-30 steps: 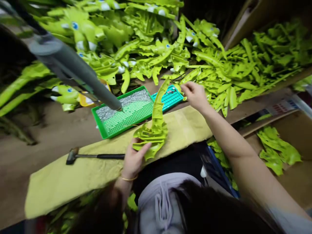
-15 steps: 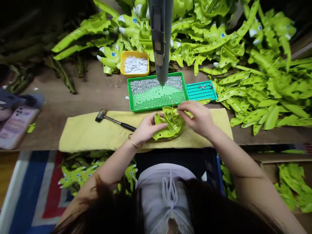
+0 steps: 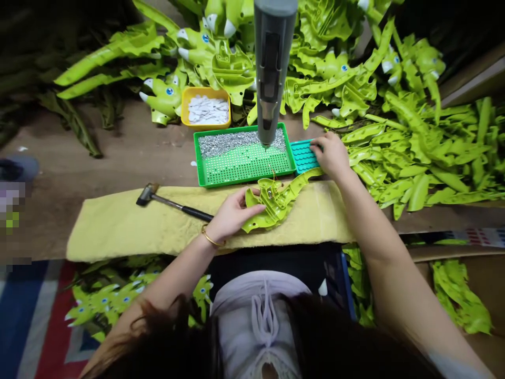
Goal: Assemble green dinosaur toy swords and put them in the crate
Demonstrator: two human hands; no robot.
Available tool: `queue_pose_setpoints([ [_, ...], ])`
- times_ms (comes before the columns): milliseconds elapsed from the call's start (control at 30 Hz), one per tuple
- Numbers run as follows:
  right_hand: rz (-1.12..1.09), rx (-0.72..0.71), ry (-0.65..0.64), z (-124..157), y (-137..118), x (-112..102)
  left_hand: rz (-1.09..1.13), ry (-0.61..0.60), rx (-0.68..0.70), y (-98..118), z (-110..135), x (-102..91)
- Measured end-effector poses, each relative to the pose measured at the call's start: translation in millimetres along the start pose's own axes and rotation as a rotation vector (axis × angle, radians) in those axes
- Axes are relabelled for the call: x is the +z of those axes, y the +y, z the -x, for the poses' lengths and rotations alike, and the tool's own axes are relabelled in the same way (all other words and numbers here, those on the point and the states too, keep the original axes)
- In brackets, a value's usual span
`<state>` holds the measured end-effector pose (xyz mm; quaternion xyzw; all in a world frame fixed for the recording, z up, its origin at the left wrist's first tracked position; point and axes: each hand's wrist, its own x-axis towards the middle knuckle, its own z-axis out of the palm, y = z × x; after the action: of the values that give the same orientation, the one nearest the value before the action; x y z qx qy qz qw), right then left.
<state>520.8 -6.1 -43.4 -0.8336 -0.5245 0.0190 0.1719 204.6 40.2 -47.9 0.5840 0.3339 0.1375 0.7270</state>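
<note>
Lime plastic shell is slanting up toward my right hand, bunched at the teal tray, pinch unclear, while my spread left hand is resting on the shell's near end.

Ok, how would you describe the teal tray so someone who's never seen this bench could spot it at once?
Find the long yellow cloth across the front of the bench. Just behind it sits a large green tray holding silver pieces. The teal tray is right beside that tray's right side; it is much smaller, has rows of holes, and lies under the right hand.
</note>
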Motion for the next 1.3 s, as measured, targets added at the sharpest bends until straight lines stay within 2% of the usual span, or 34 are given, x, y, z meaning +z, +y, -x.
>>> queue_pose_setpoints([
  [67,-0.028,-0.009,0.027,3.9,-5.8,-2.3,-0.001,-0.008,-0.003,0.7,0.2,0.0],
  [133,-0.132,-0.069,0.106,21.3,-25.5,-7.5,0.01,-0.025,-0.007,1.1,-0.4,0.3],
  [200,-0.269,-0.237,0.124,46.9,-52.1,-10.8,0.053,-0.043,-0.011,1.2,-1.8,1.4],
  [267,-0.321,-0.441,0.088,72.8,-76.7,-8.3,0.103,-0.061,-0.009,1.5,-3.2,3.3],
  [300,-0.31,-0.508,0.086,83.8,-85.8,-4.9,0.117,-0.065,-0.004,1.7,-3.7,4.5],
  [367,-0.242,-0.55,0.127,99.7,-95.9,3.6,0.115,-0.067,0.007,2.1,-3.8,6.6],
  [533,-0.126,-0.582,0.171,111.9,-90.1,11.6,0.065,-0.094,-0.007,1.7,0.0,11.7],
  [667,-0.289,-0.508,0.16,111.7,-85.6,8.9,0.091,-0.097,-0.019,1.4,1.9,16.1],
  [800,-0.338,-0.53,0.15,113.1,-85.1,7.8,0.083,-0.099,0.009,2.1,3.6,17.9],
  [933,-0.233,-0.582,0.061,116.2,-81.3,-4.4,0.081,-0.072,0.004,2.4,6.7,14.7],
  [1067,-0.315,-0.393,-0.079,115.5,-74.3,-20.2,0.054,-0.103,-0.006,3.5,6.5,10.6],
  [1200,-0.442,-0.12,-0.35,119.0,-62.3,-21.6,-0.03,-0.199,0.016,2.6,4.4,11.8],
  [1233,-0.489,-0.03,-0.357,121.9,-58.2,-21.0,-0.024,-0.195,0.045,1.3,3.4,13.3],
  [1300,-0.595,0.159,-0.286,130.4,-49.9,-21.4,-0.008,-0.134,0.11,-1.8,-1.1,18.3],
])
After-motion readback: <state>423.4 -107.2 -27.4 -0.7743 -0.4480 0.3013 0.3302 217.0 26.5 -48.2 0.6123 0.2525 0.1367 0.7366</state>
